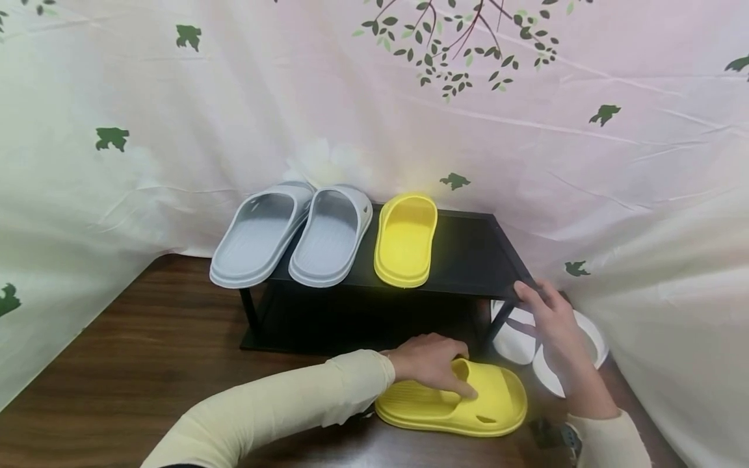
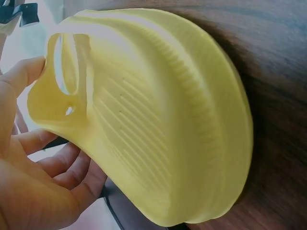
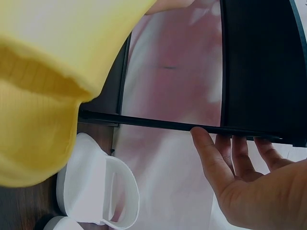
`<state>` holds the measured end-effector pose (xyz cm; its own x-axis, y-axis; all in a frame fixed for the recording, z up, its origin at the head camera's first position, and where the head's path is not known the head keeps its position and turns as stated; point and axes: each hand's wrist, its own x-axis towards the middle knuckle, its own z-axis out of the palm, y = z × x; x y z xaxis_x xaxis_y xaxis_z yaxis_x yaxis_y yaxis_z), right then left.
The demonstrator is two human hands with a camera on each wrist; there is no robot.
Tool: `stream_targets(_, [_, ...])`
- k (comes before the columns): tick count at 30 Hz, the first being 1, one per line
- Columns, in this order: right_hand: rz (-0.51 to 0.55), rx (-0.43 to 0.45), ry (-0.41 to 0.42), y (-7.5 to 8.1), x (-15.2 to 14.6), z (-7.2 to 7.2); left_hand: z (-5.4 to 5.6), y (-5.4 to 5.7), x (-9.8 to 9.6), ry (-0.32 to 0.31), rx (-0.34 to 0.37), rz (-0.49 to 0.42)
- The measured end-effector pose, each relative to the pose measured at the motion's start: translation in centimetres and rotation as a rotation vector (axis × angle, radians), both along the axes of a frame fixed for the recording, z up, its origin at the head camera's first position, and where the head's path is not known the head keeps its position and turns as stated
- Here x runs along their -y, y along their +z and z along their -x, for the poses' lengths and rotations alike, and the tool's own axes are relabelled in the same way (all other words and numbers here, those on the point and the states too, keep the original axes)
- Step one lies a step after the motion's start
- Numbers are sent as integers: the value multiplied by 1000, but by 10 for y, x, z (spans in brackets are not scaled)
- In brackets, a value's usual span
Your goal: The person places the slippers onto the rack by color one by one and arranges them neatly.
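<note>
In the head view my left hand (image 1: 432,365) holds a yellow slipper (image 1: 494,403) low above the dark wood surface, in front of the black shoe rack (image 1: 468,257). The left wrist view shows its thumb (image 2: 29,74) against the slipper's strap, with the other fingers below. At the rack's front right corner, my right hand (image 1: 558,328) touches the edge; in the right wrist view its fairly straight fingers (image 3: 242,158) meet the black frame. A second yellow slipper (image 1: 406,240) and two grey slippers (image 1: 257,237) (image 1: 332,237) sit on the top shelf.
White slippers (image 1: 515,338) lie on the wood surface (image 1: 117,364) beside the rack's right side, partly behind the right hand. A leaf-patterned cloth (image 1: 246,117) hangs behind and along both sides. The rack has a lower black shelf (image 1: 363,322).
</note>
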<state>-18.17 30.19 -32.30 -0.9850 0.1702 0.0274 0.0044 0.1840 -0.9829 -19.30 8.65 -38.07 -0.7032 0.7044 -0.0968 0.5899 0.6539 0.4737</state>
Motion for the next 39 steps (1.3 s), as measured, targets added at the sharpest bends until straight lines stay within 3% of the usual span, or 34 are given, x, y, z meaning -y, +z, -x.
stream_targets(7, [23,-5,8,-1,-1,0,4,4,16,24,69,-50])
stream_targets(21, [-49,26,0,2,2,-1,7,19,51,45,99,-235])
stream_targets(29, [-75,42,-3,2,3,-2,3,33,60,38,114,-281])
stream_targets(39, [-122,70,-13,2,3,-2,-3,42,63,17,156,-339])
